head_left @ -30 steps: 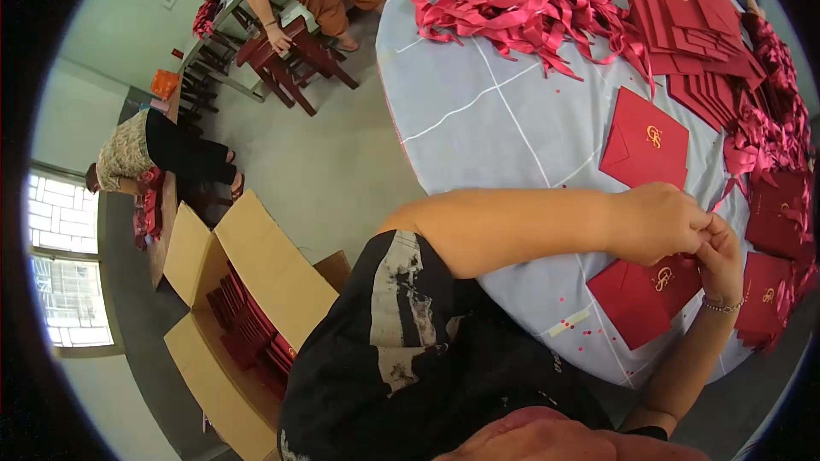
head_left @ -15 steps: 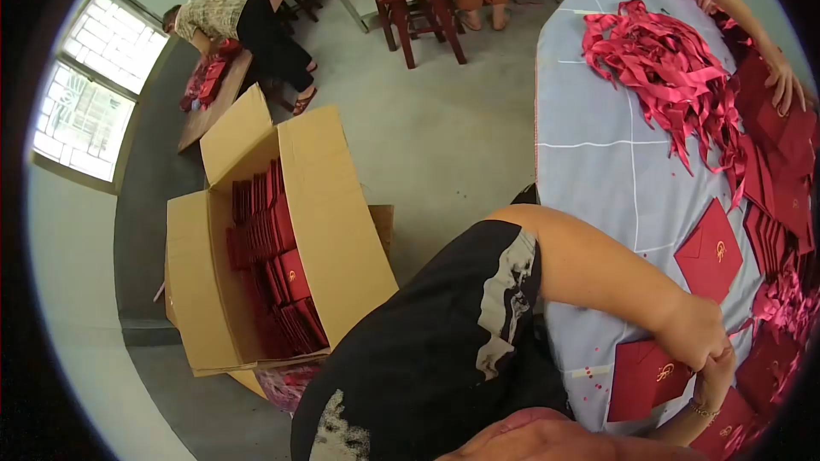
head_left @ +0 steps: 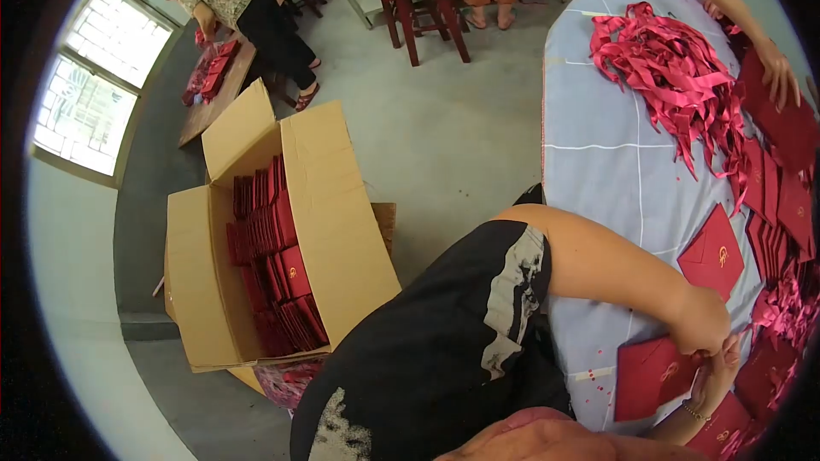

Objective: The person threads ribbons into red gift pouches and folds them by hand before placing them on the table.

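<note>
Envelope (head_left: 639, 382), red, lies lower-left in view, overlapped by the nearer left hand (head_left: 702, 321); its fingertips meet the right hand (head_left: 723, 367), whether clamping anything cannot be told.

Beside the left hand (head_left: 702, 322), a matt red rectangular paper envelope (head_left: 639, 382); beyond it, glossy crimson satin-like ribbons (head_left: 675, 77) on a matt grey white-lined tablecloth (head_left: 589, 119)
</note>
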`<state>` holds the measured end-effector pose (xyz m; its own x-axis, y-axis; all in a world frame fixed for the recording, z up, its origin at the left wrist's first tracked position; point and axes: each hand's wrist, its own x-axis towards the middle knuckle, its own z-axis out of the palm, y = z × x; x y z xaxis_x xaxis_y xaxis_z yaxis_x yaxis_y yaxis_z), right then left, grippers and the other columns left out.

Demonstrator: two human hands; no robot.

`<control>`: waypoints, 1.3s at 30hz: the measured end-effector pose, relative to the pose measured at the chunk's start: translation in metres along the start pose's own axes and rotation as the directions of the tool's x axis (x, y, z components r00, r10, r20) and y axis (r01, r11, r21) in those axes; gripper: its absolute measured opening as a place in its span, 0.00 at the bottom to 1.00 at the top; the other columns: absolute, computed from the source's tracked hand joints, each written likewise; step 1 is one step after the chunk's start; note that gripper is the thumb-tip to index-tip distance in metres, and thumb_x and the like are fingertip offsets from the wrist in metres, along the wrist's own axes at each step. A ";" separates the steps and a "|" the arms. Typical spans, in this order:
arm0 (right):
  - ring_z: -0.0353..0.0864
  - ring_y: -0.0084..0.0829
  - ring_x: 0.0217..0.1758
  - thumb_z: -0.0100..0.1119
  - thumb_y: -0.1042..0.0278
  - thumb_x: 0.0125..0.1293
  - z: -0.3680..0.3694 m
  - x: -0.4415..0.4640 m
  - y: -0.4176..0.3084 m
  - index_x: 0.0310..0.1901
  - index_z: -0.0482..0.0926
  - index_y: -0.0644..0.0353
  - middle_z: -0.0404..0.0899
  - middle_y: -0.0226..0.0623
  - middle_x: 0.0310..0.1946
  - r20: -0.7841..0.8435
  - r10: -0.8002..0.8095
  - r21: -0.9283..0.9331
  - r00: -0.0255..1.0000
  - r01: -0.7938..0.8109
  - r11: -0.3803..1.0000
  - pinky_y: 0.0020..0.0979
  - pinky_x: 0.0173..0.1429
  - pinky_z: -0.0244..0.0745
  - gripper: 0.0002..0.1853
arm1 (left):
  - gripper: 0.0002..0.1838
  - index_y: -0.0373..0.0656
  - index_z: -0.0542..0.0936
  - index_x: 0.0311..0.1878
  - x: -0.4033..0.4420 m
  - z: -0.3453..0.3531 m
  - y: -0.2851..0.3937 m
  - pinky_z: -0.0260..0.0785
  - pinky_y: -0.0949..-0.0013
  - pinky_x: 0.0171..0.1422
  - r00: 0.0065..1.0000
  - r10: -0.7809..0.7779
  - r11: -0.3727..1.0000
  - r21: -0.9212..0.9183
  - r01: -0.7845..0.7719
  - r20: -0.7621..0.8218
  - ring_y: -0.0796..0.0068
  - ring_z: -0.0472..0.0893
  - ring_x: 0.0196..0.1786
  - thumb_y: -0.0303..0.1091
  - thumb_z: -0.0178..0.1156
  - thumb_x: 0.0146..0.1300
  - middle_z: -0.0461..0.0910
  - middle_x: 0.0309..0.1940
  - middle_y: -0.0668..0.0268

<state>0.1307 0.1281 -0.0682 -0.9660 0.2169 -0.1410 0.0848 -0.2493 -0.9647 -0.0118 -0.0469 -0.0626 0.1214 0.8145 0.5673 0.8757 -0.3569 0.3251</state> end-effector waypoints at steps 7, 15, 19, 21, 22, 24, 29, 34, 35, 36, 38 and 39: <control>0.76 0.23 0.49 0.54 0.76 0.69 0.013 0.002 -0.002 0.49 0.81 0.65 0.77 0.30 0.40 -0.292 -0.387 -0.635 0.874 0.125 0.762 0.27 0.56 0.71 0.10 | 0.10 0.42 0.84 0.29 -0.007 0.016 -0.023 0.74 0.50 0.39 0.992 -0.067 0.923 -0.371 0.101 0.105 0.51 0.82 0.34 0.34 0.66 0.42 0.81 0.27 0.54; 0.80 0.37 0.45 0.71 0.71 0.52 0.070 -0.013 -0.018 0.45 0.81 0.62 0.83 0.39 0.42 0.068 -0.417 -0.879 0.906 0.252 0.405 0.34 0.53 0.74 0.17 | 0.10 0.38 0.83 0.40 -0.015 -0.046 -0.019 0.68 0.72 0.40 0.923 -0.334 0.839 -0.386 0.383 0.188 0.72 0.77 0.36 0.21 0.65 0.53 0.77 0.31 0.65; 0.79 0.39 0.42 0.69 0.78 0.51 0.056 -0.008 -0.017 0.36 0.80 0.63 0.83 0.40 0.43 0.127 -0.495 -0.900 0.859 0.310 0.308 0.35 0.48 0.74 0.10 | 0.08 0.36 0.82 0.41 -0.015 -0.056 -0.020 0.65 0.76 0.38 0.841 -0.457 0.726 -0.425 0.541 0.291 0.81 0.73 0.34 0.20 0.64 0.56 0.74 0.31 0.70; 0.79 0.38 0.40 0.68 0.76 0.53 0.049 -0.008 -0.015 0.33 0.79 0.62 0.83 0.40 0.38 0.101 -0.540 -0.894 0.835 0.315 0.319 0.35 0.46 0.75 0.07 | 0.07 0.36 0.82 0.41 -0.016 -0.055 -0.023 0.64 0.77 0.37 0.814 -0.485 0.709 -0.400 0.580 0.320 0.83 0.72 0.33 0.21 0.64 0.58 0.73 0.31 0.71; 0.80 0.38 0.38 0.67 0.75 0.54 0.045 -0.010 -0.017 0.33 0.79 0.62 0.83 0.40 0.35 0.051 -0.517 -0.931 0.854 0.229 0.286 0.35 0.45 0.75 0.06 | 0.07 0.36 0.82 0.41 -0.016 -0.056 -0.024 0.64 0.77 0.37 0.813 -0.480 0.713 -0.395 0.580 0.329 0.83 0.72 0.33 0.21 0.64 0.58 0.73 0.31 0.71; 0.81 0.37 0.34 0.65 0.74 0.57 0.045 -0.013 -0.020 0.35 0.80 0.62 0.82 0.38 0.28 -0.004 -0.502 -0.954 0.865 0.147 0.262 0.34 0.43 0.75 0.05 | 0.07 0.35 0.82 0.41 -0.015 -0.058 -0.025 0.65 0.77 0.38 0.762 -0.522 0.697 -0.324 0.640 0.383 0.83 0.72 0.34 0.22 0.63 0.59 0.74 0.31 0.71; 0.80 0.40 0.39 0.63 0.79 0.54 0.060 -0.009 -0.012 0.44 0.80 0.62 0.82 0.40 0.35 0.074 -0.479 -0.898 0.875 0.268 0.349 0.35 0.46 0.75 0.14 | 0.07 0.35 0.83 0.41 -0.014 -0.057 -0.022 0.65 0.76 0.38 0.790 -0.493 0.727 -0.327 0.604 0.365 0.82 0.73 0.34 0.23 0.63 0.59 0.74 0.31 0.71; 0.77 0.40 0.40 0.59 0.84 0.49 0.073 -0.001 -0.001 0.43 0.82 0.61 0.82 0.37 0.34 0.135 -0.594 -0.901 0.793 0.348 0.260 0.37 0.50 0.73 0.17 | 0.06 0.34 0.82 0.41 -0.015 -0.056 -0.021 0.67 0.75 0.40 0.822 -0.459 0.753 -0.345 0.561 0.337 0.80 0.74 0.34 0.23 0.62 0.60 0.75 0.32 0.69; 0.77 0.40 0.40 0.59 0.84 0.49 0.071 -0.002 -0.001 0.43 0.82 0.61 0.82 0.37 0.34 0.132 -0.597 -0.902 0.792 0.346 0.260 0.37 0.50 0.73 0.17 | 0.06 0.34 0.82 0.41 -0.016 -0.055 -0.024 0.67 0.75 0.40 0.828 -0.456 0.763 -0.336 0.553 0.326 0.80 0.74 0.35 0.23 0.62 0.61 0.75 0.33 0.68; 0.77 0.39 0.40 0.60 0.83 0.49 0.069 -0.002 -0.002 0.41 0.82 0.61 0.82 0.37 0.34 0.193 -0.650 -0.941 0.735 0.326 0.089 0.37 0.50 0.73 0.15 | 0.06 0.34 0.82 0.41 -0.017 -0.055 -0.026 0.67 0.74 0.41 0.833 -0.455 0.772 -0.327 0.545 0.314 0.79 0.75 0.36 0.23 0.62 0.61 0.75 0.33 0.67; 0.77 0.38 0.39 0.60 0.82 0.49 0.059 -0.003 -0.005 0.39 0.82 0.61 0.82 0.36 0.33 0.266 -0.688 -0.953 0.675 0.289 -0.084 0.37 0.50 0.72 0.13 | 0.06 0.33 0.82 0.39 -0.020 -0.054 -0.032 0.67 0.74 0.39 0.818 -0.500 0.760 -0.307 0.572 0.286 0.79 0.75 0.34 0.26 0.62 0.61 0.76 0.31 0.67; 0.77 0.37 0.39 0.60 0.80 0.50 0.053 -0.006 -0.009 0.38 0.82 0.61 0.82 0.35 0.33 0.246 -0.665 -0.969 0.705 0.206 -0.139 0.36 0.50 0.73 0.11 | 0.07 0.33 0.82 0.37 -0.021 -0.056 -0.033 0.67 0.74 0.38 0.798 -0.546 0.745 -0.288 0.602 0.257 0.79 0.76 0.32 0.28 0.63 0.62 0.77 0.29 0.68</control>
<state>0.1226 0.0788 -0.0472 -0.7977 0.0870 0.5967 0.0259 0.9936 -0.1102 -0.0696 -0.0777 -0.0432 -0.2608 0.9621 0.0803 0.5907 0.0932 0.8015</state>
